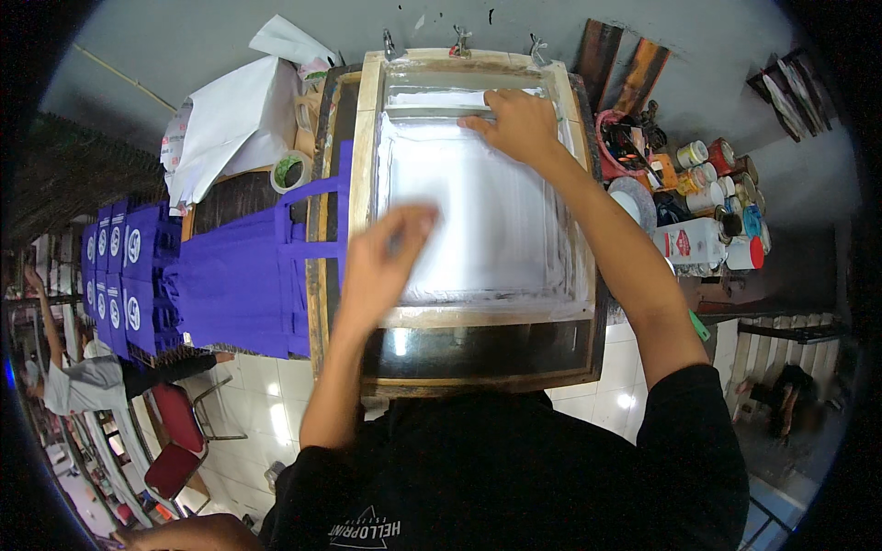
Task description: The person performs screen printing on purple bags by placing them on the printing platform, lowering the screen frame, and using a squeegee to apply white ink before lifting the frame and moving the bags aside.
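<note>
A wood-framed printing screen (365, 156) lies over a dark board, its mesh coated with white ink that glares in the light. My right hand (519, 124) grips a squeegee (427, 113) near the screen's far end, with a band of white ink beside the blade. Over the left part of the mesh, my left hand (381, 262) is raised and smeared by motion; a gap shows between thumb and fingers, and nothing is seen in it. Close to its left lies a purple tote bag (243, 280), whose straps run to the screen's left side and partly under it.
Several purple bags with white prints (115, 275) hang at the far left. White sheets (234, 124) and a green tape roll (291, 171) lie at the back left. Paint cans (706, 179) and a white jug (694, 241) crowd the right. A red chair (175, 441) stands lower left, near another person.
</note>
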`<state>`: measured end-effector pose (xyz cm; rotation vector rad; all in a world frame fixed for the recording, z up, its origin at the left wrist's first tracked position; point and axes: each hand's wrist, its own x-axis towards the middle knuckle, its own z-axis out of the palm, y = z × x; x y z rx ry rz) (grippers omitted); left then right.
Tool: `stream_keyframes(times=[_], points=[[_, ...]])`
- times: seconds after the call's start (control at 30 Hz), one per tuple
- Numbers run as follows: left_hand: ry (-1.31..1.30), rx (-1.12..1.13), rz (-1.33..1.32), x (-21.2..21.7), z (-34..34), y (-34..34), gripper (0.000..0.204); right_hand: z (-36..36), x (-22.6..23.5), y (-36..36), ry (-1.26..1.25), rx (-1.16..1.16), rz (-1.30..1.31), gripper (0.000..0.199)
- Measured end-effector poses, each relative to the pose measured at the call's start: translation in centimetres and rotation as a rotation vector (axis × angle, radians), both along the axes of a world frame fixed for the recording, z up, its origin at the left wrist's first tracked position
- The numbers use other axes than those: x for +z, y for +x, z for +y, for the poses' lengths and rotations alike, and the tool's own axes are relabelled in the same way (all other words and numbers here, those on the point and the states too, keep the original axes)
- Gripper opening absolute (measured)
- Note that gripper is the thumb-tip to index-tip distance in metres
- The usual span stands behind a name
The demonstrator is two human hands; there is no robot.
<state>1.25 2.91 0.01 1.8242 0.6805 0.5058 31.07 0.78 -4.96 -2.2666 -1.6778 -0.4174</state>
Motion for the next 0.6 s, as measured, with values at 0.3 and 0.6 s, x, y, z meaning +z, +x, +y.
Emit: stream_keyframes(times=[0.3, 0.6], points=[[0.560, -0.046, 0.203, -1.4, 9.4, 6.0, 0.028, -4.1, 1.6, -4.4, -0.153, 0.011, 0.055, 0.056], [0.549, -0.072, 0.113, -2.0, 3.4, -0.3, 0.017, -10.9, 1.2, -10.3, -0.070, 0.068, 0.112, 0.054]])
